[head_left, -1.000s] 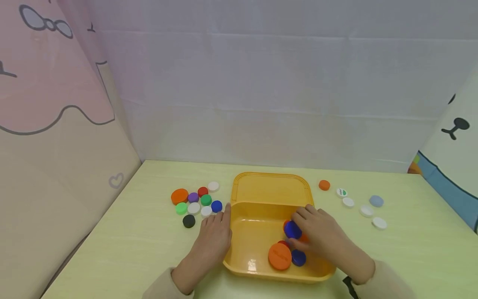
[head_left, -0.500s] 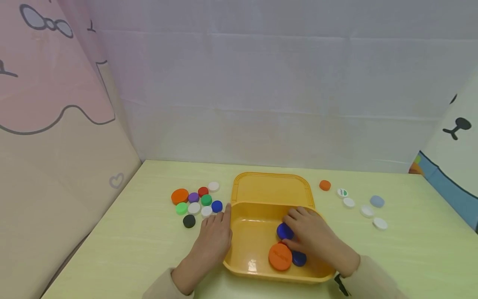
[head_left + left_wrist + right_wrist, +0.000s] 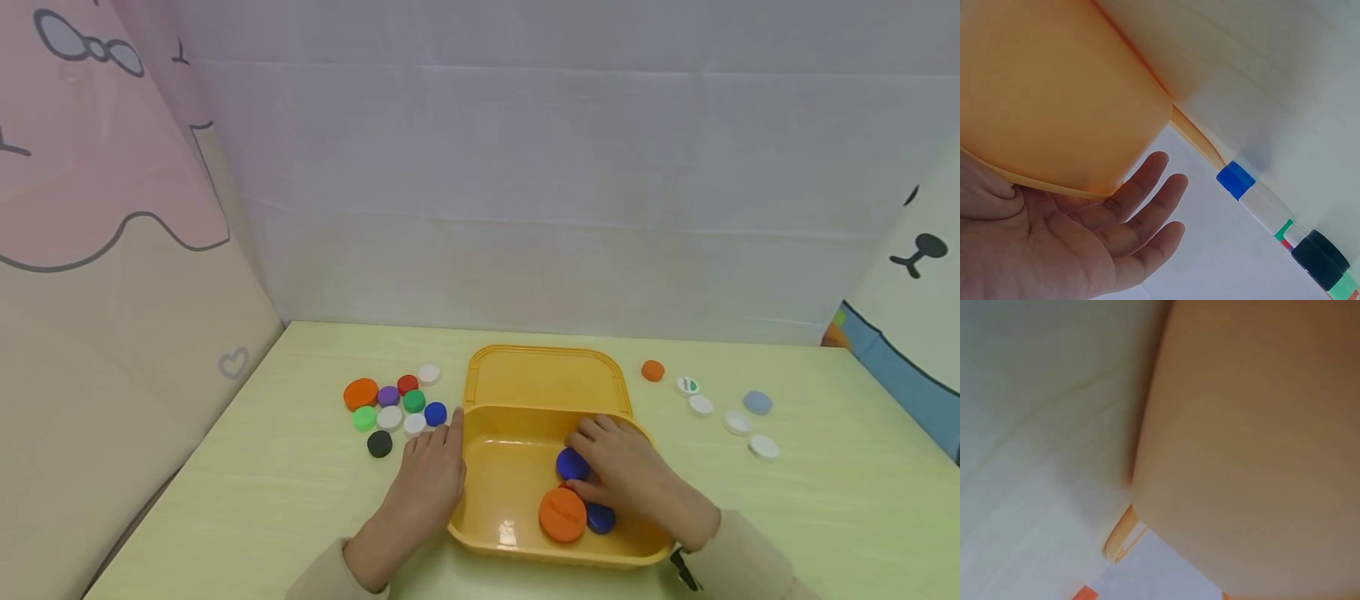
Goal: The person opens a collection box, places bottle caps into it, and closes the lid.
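A yellow plastic box [image 3: 495, 540] stands on the table with several bottle caps in its right half. My left hand [image 3: 427, 479] rests against its left rim, the index finger straight along the edge; in the left wrist view the other fingers [image 3: 1147, 231] reach out loosely beside the wall. My right hand [image 3: 626, 471] is inside the box, over the caps. A blue cap [image 3: 572, 465] lies between its thumb and fingers, and a big orange cap [image 3: 562, 515] and a dark blue cap [image 3: 601, 518] sit close below. The palm is hidden, as is anything beneath it.
Behind the box lies its yellow lid [image 3: 546, 379]. Left of it is a cluster of loose caps, among them a black cap [image 3: 380, 443] and an orange cap [image 3: 361, 394]. More caps, including a white cap [image 3: 763, 447], are scattered at right. A cloth screen [image 3: 555, 192] stands behind.
My right hand has shifted left inside the box, and the blue cap has moved left with it, from tilted to flatter. The orange pieces by it are now covered. My left hand has stayed put.
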`<state>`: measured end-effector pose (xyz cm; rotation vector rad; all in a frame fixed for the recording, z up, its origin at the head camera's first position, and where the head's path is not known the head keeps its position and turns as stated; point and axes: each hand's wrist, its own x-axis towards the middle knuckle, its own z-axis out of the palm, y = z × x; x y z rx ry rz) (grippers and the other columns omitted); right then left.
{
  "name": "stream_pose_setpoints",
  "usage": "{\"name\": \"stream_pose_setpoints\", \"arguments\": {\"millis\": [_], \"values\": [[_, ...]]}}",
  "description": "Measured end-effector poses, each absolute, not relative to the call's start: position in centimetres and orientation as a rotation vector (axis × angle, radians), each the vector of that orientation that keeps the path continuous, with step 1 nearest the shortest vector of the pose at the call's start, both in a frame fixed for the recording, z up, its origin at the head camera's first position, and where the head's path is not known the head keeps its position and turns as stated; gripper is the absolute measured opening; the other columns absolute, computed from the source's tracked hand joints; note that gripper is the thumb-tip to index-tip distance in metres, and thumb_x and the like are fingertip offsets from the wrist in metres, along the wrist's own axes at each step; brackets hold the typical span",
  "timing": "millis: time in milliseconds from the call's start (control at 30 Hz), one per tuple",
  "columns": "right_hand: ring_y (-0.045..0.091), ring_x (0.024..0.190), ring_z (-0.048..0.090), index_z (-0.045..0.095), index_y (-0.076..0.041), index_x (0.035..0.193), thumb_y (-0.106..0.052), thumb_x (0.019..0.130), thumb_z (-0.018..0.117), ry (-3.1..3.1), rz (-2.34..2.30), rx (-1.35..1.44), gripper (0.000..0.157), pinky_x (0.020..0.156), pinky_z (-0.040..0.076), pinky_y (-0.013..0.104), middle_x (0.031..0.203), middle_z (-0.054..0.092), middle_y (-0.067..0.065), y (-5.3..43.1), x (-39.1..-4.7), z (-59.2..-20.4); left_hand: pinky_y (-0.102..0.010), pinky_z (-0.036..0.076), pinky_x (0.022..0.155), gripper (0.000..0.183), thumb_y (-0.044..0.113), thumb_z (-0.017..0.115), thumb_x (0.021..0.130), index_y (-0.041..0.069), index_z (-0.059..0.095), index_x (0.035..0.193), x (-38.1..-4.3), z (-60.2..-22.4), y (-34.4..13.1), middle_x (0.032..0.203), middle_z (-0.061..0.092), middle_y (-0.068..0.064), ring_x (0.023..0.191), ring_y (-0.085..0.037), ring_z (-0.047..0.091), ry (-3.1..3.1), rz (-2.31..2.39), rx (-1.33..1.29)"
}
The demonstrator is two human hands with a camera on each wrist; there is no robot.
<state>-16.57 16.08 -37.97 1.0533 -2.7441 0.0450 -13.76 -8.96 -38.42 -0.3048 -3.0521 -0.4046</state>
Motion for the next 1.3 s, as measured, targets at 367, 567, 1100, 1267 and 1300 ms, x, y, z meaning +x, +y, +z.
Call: {"name": "stream_pose_setpoints", "arguments": {"millis": [367,567,1100,1267,1300], "values": [[0.015,0.082,0.047,0.061,-0.014,0.093,-0.043,0.074,0.069,-2.754,0.075,1.037,0.035,0.072,0.045,0.032,0.089,0.053,-0.003,16.3,-16.5,-37.5,-0.046,0.034,0.099,0.053,0.017,0.044,0.093,0.003,0.029,0.142,-13.8,-38.4,-8.9,0.118,0.054,-0.013,0.107,-0.030,0.048,-3.060,-0.389,-0.308],[0.013,0.077,0.044,0.062,-0.013,0.096,-0.042,0.074,0.070,-2.775,0.057,0.954,0.038,0.060,0.036,0.024,0.088,0.054,-0.002,17.0,-16.4,-36.5,-0.046,0.035,0.099,0.052,0.017,0.044,0.093,0.003,0.030,0.141,-13.7,-38.4,-8.9,0.119,0.054,-0.014,0.106,-0.031,0.048,-3.050,-0.400,-0.311],[0.017,0.074,0.046,0.064,-0.008,0.093,-0.031,0.068,0.075,-2.606,0.028,0.793,0.036,0.054,0.039,0.026,0.090,0.059,0.003,21.6,-16.9,-34.8,-0.047,0.034,0.100,0.053,0.017,0.045,0.093,0.003,0.029,0.141,-13.7,-38.3,-8.9,0.121,0.053,-0.014,0.109,-0.032,0.048,-3.063,-0.403,-0.296],[0.020,0.072,0.049,0.063,-0.007,0.091,-0.026,0.066,0.075,-2.569,0.044,0.756,0.034,0.052,0.041,0.028,0.088,0.060,0.005,23.9,-17.3,-34.9,-0.047,0.034,0.100,0.053,0.018,0.045,0.093,0.003,0.029,0.141,-13.7,-38.3,-8.9,0.120,0.053,-0.014,0.109,-0.032,0.048,-3.065,-0.409,-0.299],[0.020,0.072,0.049,0.063,-0.007,0.091,-0.025,0.065,0.075,-2.563,0.051,0.748,0.033,0.052,0.042,0.029,0.087,0.060,0.005,24.4,-17.3,-35.0,-0.047,0.034,0.100,0.053,0.018,0.045,0.093,0.003,0.029,0.141,-13.7,-38.3,-8.9,0.121,0.053,-0.014,0.109,-0.032,0.047,-3.066,-0.411,-0.298]]}}
